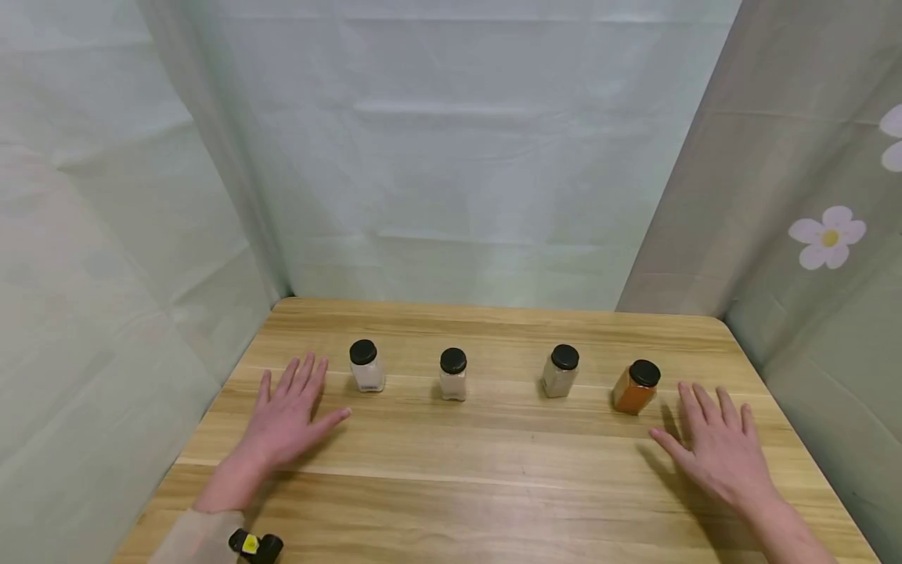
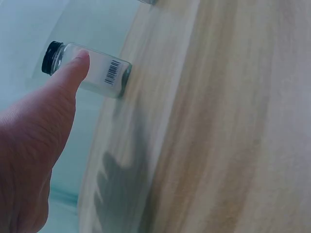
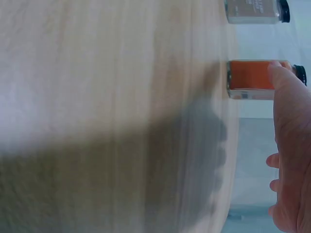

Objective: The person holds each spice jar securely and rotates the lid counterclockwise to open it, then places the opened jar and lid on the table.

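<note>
Several black-capped glass spice jars stand upright in a row on the wooden table. At the left is a jar of white contents (image 1: 368,374), with a barcode facing the left wrist view. Beside it stands a jar of pale contents (image 1: 453,383), then a jar of greyish-beige contents (image 1: 559,377). The rightmost is a jar of orange-red spice (image 1: 633,392). My left hand (image 1: 285,423), fingers spread, is nearest the white jar and holds nothing. My right hand (image 1: 722,454) is likewise spread and empty, just right of the orange-red jar. Both appear apart from the jars.
The wooden table (image 1: 493,486) has rounded far corners. Pale cloth (image 1: 479,157) hangs behind it and along both sides, with a printed flower (image 1: 828,237) on the right. A black strap with a yellow mark (image 1: 255,545) is on the left sleeve.
</note>
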`<control>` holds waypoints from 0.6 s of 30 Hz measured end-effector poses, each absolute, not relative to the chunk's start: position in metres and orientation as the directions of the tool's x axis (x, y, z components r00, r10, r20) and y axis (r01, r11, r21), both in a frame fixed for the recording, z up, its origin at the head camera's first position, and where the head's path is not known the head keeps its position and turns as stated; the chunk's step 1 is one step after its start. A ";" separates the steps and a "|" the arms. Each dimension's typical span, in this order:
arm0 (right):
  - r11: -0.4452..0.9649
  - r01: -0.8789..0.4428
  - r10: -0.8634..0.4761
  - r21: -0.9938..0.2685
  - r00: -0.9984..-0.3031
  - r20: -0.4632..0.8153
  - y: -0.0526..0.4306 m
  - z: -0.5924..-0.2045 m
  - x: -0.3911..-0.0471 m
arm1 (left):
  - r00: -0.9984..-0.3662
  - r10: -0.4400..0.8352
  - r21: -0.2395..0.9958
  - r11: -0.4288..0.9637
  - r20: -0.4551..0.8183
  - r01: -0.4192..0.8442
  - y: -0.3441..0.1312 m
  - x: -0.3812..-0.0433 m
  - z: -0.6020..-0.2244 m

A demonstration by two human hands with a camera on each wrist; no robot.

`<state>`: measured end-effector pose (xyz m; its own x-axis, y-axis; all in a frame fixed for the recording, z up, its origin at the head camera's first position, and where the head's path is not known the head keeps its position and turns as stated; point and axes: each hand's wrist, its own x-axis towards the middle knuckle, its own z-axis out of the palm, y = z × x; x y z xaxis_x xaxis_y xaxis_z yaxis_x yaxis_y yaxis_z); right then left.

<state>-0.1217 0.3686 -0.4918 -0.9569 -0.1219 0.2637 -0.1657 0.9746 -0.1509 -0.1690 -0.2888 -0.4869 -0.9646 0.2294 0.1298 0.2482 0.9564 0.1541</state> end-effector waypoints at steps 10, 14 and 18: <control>0.972 -0.193 -0.146 -0.135 -0.943 0.299 0.369 -0.475 -0.122 | -0.958 0.247 0.174 0.947 0.144 0.270 -0.291 -0.174 -0.476; 0.971 -0.209 -0.162 -0.118 -0.933 0.323 0.366 -0.468 -0.125 | -0.956 0.253 0.181 0.943 0.149 0.278 -0.290 -0.174 -0.469; 0.967 -0.226 -0.177 -0.117 -0.929 0.324 0.359 -0.459 -0.125 | -0.955 0.251 0.185 0.943 0.158 0.278 -0.289 -0.174 -0.462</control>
